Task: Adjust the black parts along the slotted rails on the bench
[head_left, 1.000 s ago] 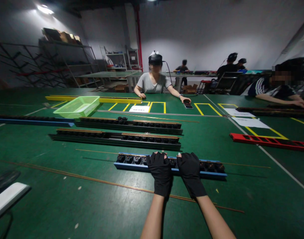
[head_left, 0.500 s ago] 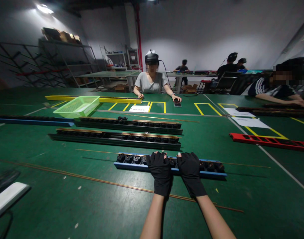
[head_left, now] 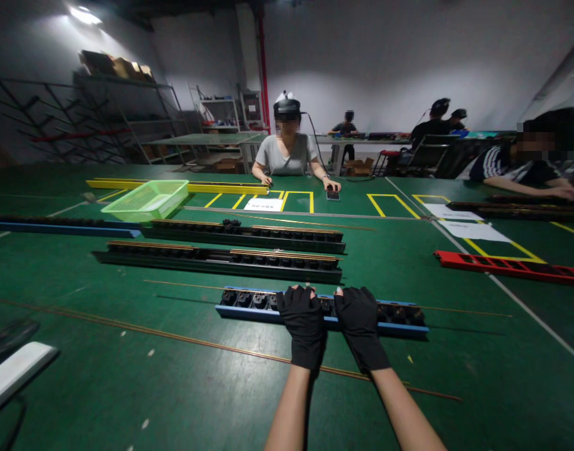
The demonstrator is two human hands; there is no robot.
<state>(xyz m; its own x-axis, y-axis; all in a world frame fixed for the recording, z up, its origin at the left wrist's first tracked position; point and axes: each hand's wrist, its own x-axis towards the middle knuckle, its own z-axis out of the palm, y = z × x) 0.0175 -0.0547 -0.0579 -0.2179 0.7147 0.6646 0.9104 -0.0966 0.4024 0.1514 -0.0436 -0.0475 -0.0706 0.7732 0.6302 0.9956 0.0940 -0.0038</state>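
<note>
Where left hand (head_left: 305,327), right hand (head_left: 360,327) overlie blue rail (head_left: 249,314), fingers curled, grip unclear: likely step, pressing rod (head_left: 183,285); next wants even pressure.

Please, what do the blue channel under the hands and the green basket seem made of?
Blue channel: probably metal with a satin painted or coated finish, judging by its straight, thin, evenly coloured wall; plastic remains possible.
Green basket: likely moulded plastic, slightly glossy, given its translucent look and fine openwork sides.

Dim workshop rm around me | back wall (head_left: 385,56): pale grey | lamp (head_left: 84,16): bright, upper L | pipe (head_left: 263,75): red, vert., by wall | shelving (head_left: 148,121): metal, bkgd L, boxes (head_left: 122,67) atop | worktable (head_left: 211,401): lg, green, fg
</note>
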